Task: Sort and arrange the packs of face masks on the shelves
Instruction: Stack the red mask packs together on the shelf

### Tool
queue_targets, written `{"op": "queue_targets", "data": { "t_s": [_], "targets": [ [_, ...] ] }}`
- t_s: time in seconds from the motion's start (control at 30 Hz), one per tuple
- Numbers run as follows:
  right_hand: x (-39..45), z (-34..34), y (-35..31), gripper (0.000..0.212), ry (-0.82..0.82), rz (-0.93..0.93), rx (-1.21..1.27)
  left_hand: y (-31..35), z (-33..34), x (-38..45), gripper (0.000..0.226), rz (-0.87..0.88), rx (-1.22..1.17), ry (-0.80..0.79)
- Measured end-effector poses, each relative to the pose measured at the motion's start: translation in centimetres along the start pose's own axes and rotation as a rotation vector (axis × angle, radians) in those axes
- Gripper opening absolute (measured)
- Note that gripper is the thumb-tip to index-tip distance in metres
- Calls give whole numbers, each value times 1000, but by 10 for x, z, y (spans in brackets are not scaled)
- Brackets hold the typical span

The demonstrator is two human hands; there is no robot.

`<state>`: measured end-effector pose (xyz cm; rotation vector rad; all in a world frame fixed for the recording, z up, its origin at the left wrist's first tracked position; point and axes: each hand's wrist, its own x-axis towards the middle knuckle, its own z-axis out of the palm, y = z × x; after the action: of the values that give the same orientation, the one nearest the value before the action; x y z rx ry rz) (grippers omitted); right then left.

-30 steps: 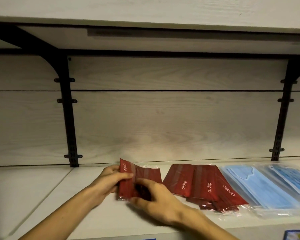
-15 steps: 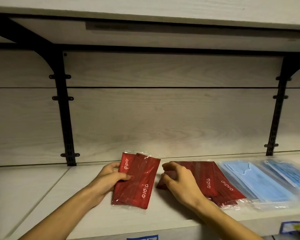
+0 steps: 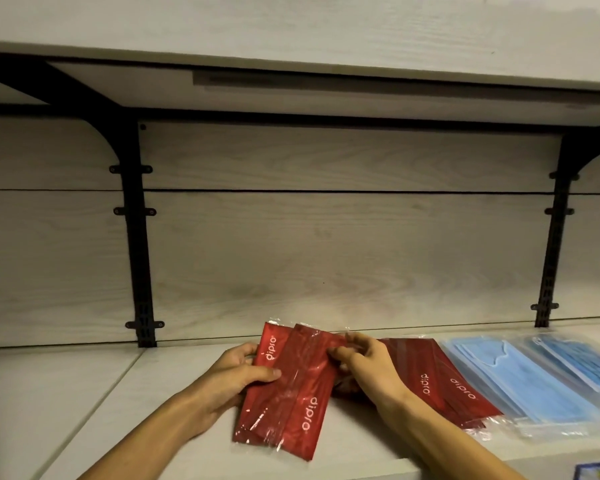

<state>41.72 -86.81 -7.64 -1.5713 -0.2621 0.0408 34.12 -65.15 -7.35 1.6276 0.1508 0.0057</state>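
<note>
Two overlapping red mask packs (image 3: 291, 393) lie on the white shelf (image 3: 84, 410) in front of me. My left hand (image 3: 236, 375) grips their left edge, thumb laid across the top. My right hand (image 3: 368, 368) has curled fingers at the upper right corner of the top pack, touching or pinching its clear wrapper. A second pile of red packs (image 3: 440, 386) lies just right of that hand, partly hidden by my wrist. Further right lie blue mask packs (image 3: 534, 386) in clear bags.
A wood-grain back wall with two black bracket rails (image 3: 139, 271) (image 3: 551, 254) rises behind the shelf. An upper shelf (image 3: 291, 39) hangs overhead. A blue and yellow label (image 3: 596, 471) shows at the bottom right corner. Bare shelf stretches left of my hands.
My right hand has left the right-hand red pile and come left onto the top corner of the packs under my left hand. Those packs stay in place.
</note>
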Motion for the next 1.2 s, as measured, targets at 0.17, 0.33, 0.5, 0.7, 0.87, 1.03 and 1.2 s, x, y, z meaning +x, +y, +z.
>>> {"op": "queue_targets", "data": {
  "t_s": [0.17, 0.33, 0.5, 0.7, 0.87, 1.03, 1.2],
  "targets": [
    [-2, -8, 3, 14, 56, -5, 30, 5, 2, -2, 42, -30, -52, -24],
    [-5, -14, -2, 6, 100, 132, 211, 8, 1, -2, 53, -63, -174, 35],
    [-12, -9, -2, 9, 120, 40, 186, 10, -7, -2, 59, -95, -401, 65],
    [-11, -7, 12, 35, 272, -196, -365, 7, -9, -1, 43, -55, -531, 113],
    [-30, 1, 1, 66, 137, -246, -675, 3, -7, 2, 48, -65, -486, 163],
    [-27, -30, -11, 55, 125, -389, -926, 6, -9, 4, 32, -70, -455, 240],
    [-28, -54, 1, 72, -146, -299, -1266, 9, -3, 5, 32, -83, -391, 383]
  ]
}}
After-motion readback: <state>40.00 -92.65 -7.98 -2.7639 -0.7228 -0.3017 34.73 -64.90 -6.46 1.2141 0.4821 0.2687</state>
